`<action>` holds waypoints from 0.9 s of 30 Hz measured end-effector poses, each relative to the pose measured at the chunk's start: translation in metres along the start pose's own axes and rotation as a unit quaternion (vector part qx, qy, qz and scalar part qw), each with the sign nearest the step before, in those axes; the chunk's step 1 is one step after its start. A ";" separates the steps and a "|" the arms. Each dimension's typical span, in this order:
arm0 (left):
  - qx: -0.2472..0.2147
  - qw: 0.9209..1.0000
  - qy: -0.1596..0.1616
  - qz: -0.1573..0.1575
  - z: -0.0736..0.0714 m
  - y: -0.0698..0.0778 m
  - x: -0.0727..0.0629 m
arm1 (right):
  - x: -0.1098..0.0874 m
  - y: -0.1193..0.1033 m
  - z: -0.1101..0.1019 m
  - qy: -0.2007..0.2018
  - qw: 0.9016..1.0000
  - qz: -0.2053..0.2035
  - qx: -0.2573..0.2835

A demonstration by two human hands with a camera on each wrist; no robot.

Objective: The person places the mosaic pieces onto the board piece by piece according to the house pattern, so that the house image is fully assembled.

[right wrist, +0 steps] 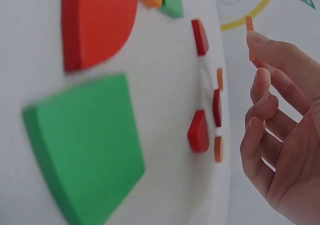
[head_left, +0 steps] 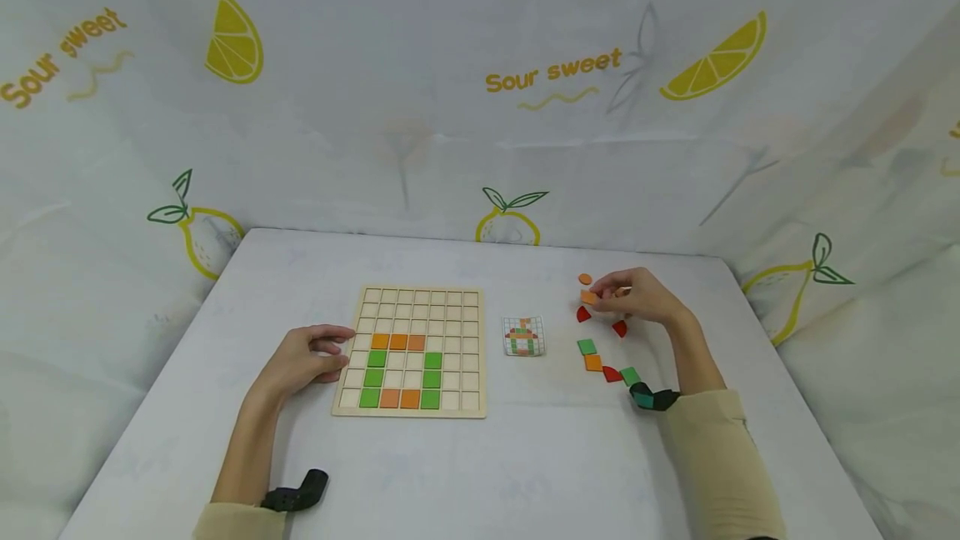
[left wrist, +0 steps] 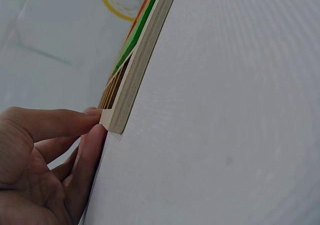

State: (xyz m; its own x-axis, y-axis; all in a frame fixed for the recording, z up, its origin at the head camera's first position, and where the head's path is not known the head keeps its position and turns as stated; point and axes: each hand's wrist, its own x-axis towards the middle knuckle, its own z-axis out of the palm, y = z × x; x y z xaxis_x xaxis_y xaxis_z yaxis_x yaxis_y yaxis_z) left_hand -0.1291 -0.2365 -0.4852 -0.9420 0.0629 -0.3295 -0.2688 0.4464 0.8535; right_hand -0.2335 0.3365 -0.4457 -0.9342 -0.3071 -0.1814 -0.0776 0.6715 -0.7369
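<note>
My left hand [head_left: 300, 357] rests at the left edge of a wooden grid board [head_left: 465, 357], its thumb and fingertips touching that side. In the left wrist view its fingertips meet the board's corner. Green squares [head_left: 432, 379] and orange squares [head_left: 398, 342] lie in several of the board's cells. My right hand [head_left: 637, 294] pinches an orange square tile [head_left: 588, 297] between thumb and index finger. In the right wrist view this tile [right wrist: 250, 24] is seen edge-on, held above the table. Under and beside that hand lie an orange round tile [head_left: 585, 278] and red quarter-round tiles [head_left: 619, 329].
A small pattern card [head_left: 524, 336] lies between the board and the loose tiles. Closer to the right wrist are a green tile [head_left: 587, 347], an orange square [head_left: 593, 362], a red quarter-round [head_left: 612, 375] and another green tile [head_left: 630, 376]. A lemon-print curtain [head_left: 420, 132] hangs behind the white table.
</note>
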 end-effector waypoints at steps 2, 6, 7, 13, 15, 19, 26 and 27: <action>-0.001 1.000 0.001 -0.001 0.000 0.000 0.001 | 0.001 -0.006 0.002 0.001 1.000 -0.014 0.002; -0.001 1.000 -0.001 0.002 0.000 -0.001 0.001 | 0.004 -0.020 0.009 0.009 0.999 -0.040 0.000; -0.001 1.000 0.000 0.002 0.000 -0.001 0.001 | 0.004 -0.023 0.011 0.012 0.999 -0.043 -0.001; 0.000 1.000 0.001 0.007 -0.001 -0.001 0.000 | 0.008 -0.043 0.026 0.026 0.998 -0.052 -0.006; -0.001 1.000 0.000 0.008 -0.001 -0.001 0.000 | 0.009 -0.049 0.030 0.030 0.998 -0.052 -0.003; 0.002 1.000 0.000 0.011 -0.001 -0.001 0.000 | 0.010 -0.061 0.036 0.029 0.997 -0.067 0.002; 0.001 1.000 0.002 0.008 -0.001 -0.002 0.000 | 0.012 -0.082 0.050 0.018 0.995 -0.096 0.020; 0.001 1.000 0.003 0.008 -0.001 -0.002 0.000 | 0.013 -0.086 0.052 0.016 0.994 -0.102 0.025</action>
State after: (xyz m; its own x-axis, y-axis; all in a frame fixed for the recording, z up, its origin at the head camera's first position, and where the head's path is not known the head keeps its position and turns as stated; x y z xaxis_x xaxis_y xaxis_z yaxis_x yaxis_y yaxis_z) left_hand -0.1289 -0.2381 -0.4864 -0.9470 0.0649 -0.3145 -0.2542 0.4471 0.8576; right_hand -0.2208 0.2404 -0.4186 -0.9119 -0.4104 -0.0051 -0.2493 0.5636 -0.7875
